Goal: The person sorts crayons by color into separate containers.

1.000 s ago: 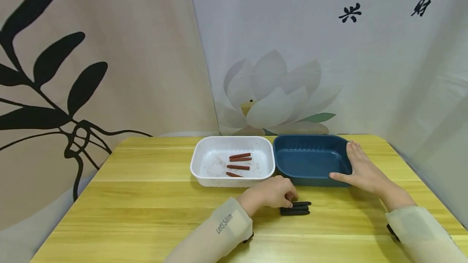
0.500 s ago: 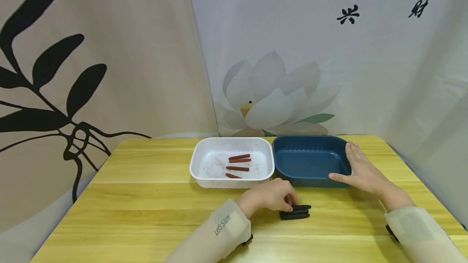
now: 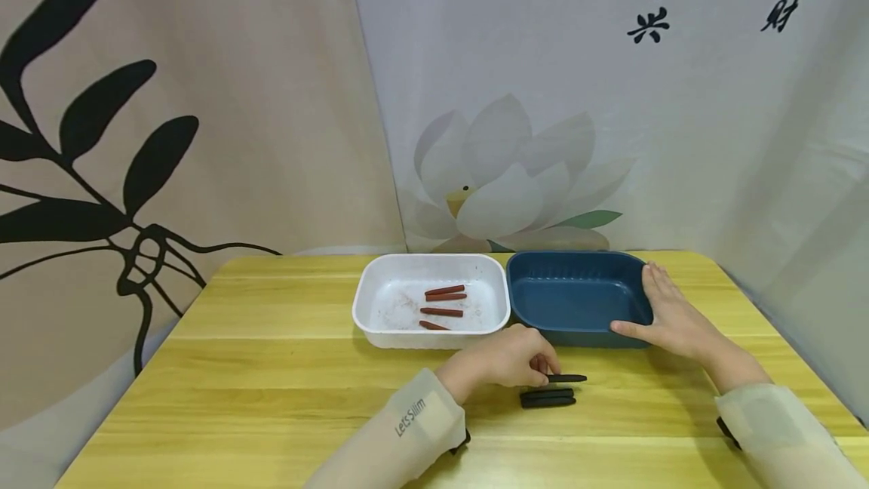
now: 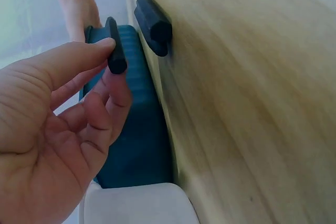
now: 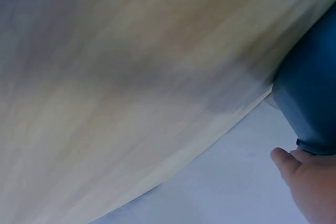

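In the head view, the left hand (image 3: 505, 357) pinches one black stick (image 3: 567, 379) between thumb and fingers, which are drawn in to the thickness of the stick. The stick points to the right, in front of the blue tray (image 3: 577, 304). Just nearer the person, more black sticks (image 3: 547, 398) lie side by side on the wooden counter (image 3: 271, 398). The right hand (image 3: 679, 323) rests on the right end of the blue tray, its fingers extended and the thumb apart from them, lying at the near rim. To the left, just beside the blue tray, stands a white tray (image 3: 421, 339) with four reddish-brown sticks (image 3: 443, 312) lying in it. Behind the counter hangs a pale curtain (image 3: 285, 96) printed with dark leaves, a lotus and black characters.

In the left wrist view, the pinched stick is tilted and held near its middle, with the thumb on one side; the lower fingers are bent and hold nothing else. The other black sticks rest on the counter, apart from it. The blue tray shows behind the hand, and a corner of the white tray appears below.

In the right wrist view, the right hand touches the blue tray at the edge of the picture; most of its fingers are hidden.
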{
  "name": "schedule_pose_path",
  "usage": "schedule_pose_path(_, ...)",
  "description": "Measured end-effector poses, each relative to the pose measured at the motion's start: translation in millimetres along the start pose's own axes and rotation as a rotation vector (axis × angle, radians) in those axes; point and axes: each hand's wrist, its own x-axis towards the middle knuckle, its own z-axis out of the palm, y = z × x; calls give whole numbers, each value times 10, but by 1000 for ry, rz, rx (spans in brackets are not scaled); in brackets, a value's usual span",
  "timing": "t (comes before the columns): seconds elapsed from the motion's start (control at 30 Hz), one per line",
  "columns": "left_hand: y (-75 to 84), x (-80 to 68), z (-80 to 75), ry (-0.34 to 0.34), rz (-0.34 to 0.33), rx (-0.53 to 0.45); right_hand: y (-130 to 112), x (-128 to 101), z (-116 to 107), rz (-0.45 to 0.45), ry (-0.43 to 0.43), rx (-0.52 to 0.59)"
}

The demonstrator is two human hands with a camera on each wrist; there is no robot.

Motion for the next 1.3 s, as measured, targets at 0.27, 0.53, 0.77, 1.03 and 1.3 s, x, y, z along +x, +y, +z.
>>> schedule_pose_path(0.27, 66, 7, -59, 2, 59, 35, -3, 17, 6, 5, -2, 1)
schedule_pose_path(0.53, 147, -1, -249, 49, 75, 64, -24, 34, 6, 0, -1, 3)
schedule_pose_path(0.77, 57, 47, -397, 101, 80, 57, -15, 37, 4, -2, -6, 8)
schedule_pose_path(1.03, -44, 118, -484, 144, 33, -8, 5, 10, 14, -6, -4, 3)
schedule_pose_path(1.3, -67, 303, -610, 174, 32, 64, 2, 6, 0, 3, -7, 5)
